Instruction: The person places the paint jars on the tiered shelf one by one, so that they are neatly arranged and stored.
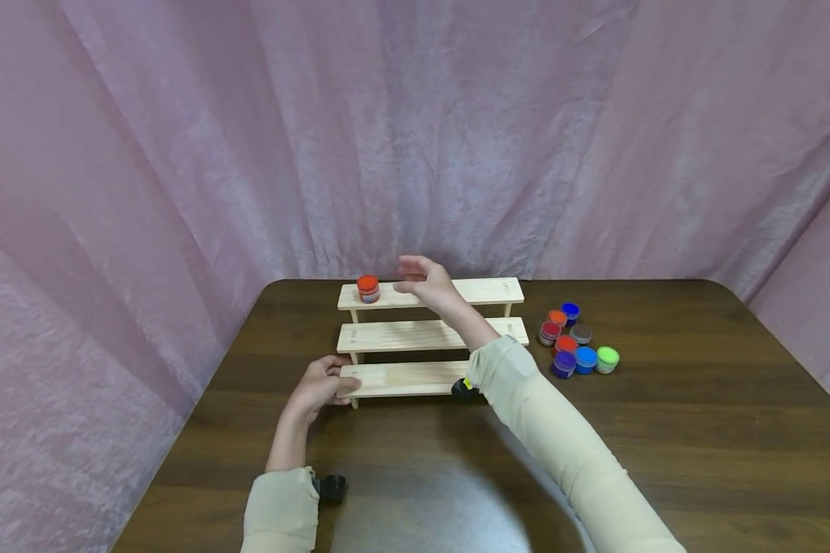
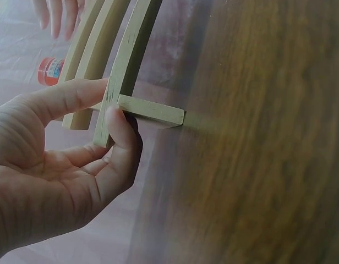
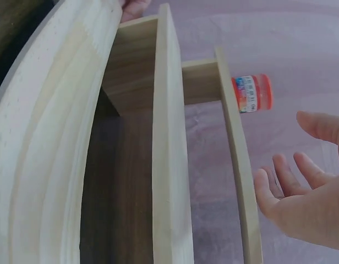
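A three-tier wooden shelf (image 1: 415,336) stands on the table, pale and unpainted. On the left end of its top tier sits a small jar (image 1: 368,289) with an orange-red lid and a printed label. My left hand (image 1: 321,386) grips the left end of the lowest tier, thumb on one face and fingers around the board, as the left wrist view shows. Over the top tier, right of the jar, my right hand (image 1: 430,288) is held with fingers loosely bent and apart. In the right wrist view a gap separates those fingers (image 3: 293,176) from the jar (image 3: 252,93).
Right of the shelf, several small lidded jars cluster on the brown table (image 1: 698,430): a green one (image 1: 606,359), a light blue one (image 1: 585,359), a purple one (image 1: 563,364), a dark blue one (image 1: 570,312), plus red, orange and grey-brown ones. A pink curtain (image 1: 415,138) hangs behind.
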The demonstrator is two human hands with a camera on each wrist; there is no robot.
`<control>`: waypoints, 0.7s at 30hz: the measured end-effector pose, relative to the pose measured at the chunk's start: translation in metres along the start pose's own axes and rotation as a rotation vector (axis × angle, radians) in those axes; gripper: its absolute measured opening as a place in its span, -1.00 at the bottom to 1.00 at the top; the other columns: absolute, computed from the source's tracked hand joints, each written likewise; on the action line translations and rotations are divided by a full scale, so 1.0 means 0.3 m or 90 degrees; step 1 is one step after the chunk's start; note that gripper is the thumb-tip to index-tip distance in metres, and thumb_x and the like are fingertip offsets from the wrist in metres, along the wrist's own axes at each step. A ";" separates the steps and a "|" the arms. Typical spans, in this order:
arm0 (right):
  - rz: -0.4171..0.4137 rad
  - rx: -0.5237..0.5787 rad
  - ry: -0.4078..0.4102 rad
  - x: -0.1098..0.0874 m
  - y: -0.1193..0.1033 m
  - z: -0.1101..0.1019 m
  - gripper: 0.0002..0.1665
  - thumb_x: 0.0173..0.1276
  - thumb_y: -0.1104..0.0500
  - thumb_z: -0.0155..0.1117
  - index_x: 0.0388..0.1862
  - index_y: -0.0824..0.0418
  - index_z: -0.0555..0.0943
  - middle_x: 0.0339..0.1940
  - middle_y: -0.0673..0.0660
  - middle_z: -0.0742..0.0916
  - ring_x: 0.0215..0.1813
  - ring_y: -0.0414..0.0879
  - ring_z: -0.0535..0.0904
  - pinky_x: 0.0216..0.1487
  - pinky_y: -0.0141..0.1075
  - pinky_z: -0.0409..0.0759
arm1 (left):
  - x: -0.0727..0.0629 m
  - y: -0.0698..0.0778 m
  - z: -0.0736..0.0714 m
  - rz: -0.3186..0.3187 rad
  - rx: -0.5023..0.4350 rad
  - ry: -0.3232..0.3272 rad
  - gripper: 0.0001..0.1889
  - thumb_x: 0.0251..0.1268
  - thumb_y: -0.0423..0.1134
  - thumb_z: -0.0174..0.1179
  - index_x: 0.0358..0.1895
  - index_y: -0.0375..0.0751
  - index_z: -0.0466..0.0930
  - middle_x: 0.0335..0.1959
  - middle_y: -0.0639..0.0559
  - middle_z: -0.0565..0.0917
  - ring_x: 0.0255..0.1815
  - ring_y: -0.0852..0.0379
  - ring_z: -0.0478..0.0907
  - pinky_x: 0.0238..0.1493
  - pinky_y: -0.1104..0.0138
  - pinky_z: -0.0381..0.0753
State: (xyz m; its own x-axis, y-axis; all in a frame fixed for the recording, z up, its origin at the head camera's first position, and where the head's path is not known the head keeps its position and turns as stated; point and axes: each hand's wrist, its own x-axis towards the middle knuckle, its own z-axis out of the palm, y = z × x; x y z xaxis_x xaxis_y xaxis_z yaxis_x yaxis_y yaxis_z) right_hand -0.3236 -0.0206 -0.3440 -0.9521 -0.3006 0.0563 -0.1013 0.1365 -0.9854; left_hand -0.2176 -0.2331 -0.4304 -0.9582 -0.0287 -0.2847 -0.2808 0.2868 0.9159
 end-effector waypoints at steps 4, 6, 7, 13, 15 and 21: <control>0.005 0.031 -0.001 -0.016 -0.010 -0.022 -0.36 0.31 0.32 0.27 0.38 0.25 0.40 0.31 0.28 0.56 0.33 0.14 0.48 0.23 -0.08 0.54 | 0.003 -0.003 0.000 0.002 -0.005 0.001 -0.48 0.19 -0.41 0.24 0.22 -0.47 0.34 -0.17 -0.14 0.55 -0.42 0.19 0.53 -0.43 0.43 0.66; 0.009 0.053 -0.005 -0.025 -0.013 -0.035 -0.37 0.33 0.32 0.25 0.38 0.25 0.39 0.32 0.28 0.56 0.32 0.12 0.49 0.25 -0.08 0.54 | 0.003 -0.006 -0.004 0.004 -0.006 0.002 -0.49 0.20 -0.41 0.24 0.22 -0.48 0.35 -0.18 -0.13 0.55 -0.42 0.20 0.53 -0.43 0.44 0.65; 0.009 0.059 -0.007 -0.030 -0.015 -0.042 -0.38 0.34 0.32 0.24 0.39 0.25 0.38 0.32 0.28 0.56 0.33 0.12 0.49 0.28 -0.08 0.54 | 0.003 -0.007 -0.007 0.006 -0.005 0.003 -0.49 0.20 -0.41 0.24 0.21 -0.48 0.35 -0.19 -0.13 0.55 -0.42 0.20 0.53 -0.44 0.44 0.65; 0.010 0.070 -0.012 -0.052 -0.021 -0.092 -0.37 0.37 0.31 0.22 0.41 0.26 0.34 0.34 0.31 0.52 0.37 0.16 0.45 0.42 -0.01 0.42 | -0.005 -0.010 -0.020 0.011 -0.005 0.001 -0.48 0.19 -0.42 0.25 0.22 -0.50 0.34 -0.25 -0.09 0.55 -0.43 0.19 0.52 -0.46 0.44 0.64; 0.006 0.067 -0.014 -0.058 -0.026 -0.114 -0.36 0.38 0.30 0.21 0.42 0.26 0.32 0.36 0.32 0.50 0.38 0.17 0.43 0.44 0.01 0.40 | -0.005 -0.010 -0.020 0.010 -0.006 0.001 -0.47 0.20 -0.42 0.25 0.22 -0.50 0.34 -0.23 -0.10 0.55 -0.43 0.20 0.52 -0.45 0.44 0.64; -0.006 0.045 -0.015 -0.088 -0.044 -0.189 -0.34 0.40 0.30 0.17 0.45 0.26 0.28 0.38 0.34 0.47 0.40 0.19 0.40 0.47 0.03 0.35 | 0.005 -0.010 -0.012 0.016 -0.005 -0.003 -0.46 0.20 -0.41 0.25 0.24 -0.50 0.34 -0.18 -0.14 0.56 -0.43 0.21 0.53 -0.42 0.43 0.66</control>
State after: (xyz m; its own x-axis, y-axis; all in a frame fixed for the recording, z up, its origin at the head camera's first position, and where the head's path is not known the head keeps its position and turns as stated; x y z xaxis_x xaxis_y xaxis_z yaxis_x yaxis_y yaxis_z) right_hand -0.3136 0.0391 -0.3233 -0.9440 -0.3239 0.0620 -0.0882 0.0668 -0.9939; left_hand -0.2184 -0.2374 -0.4327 -0.9646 -0.0168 -0.2632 -0.2573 0.2803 0.9248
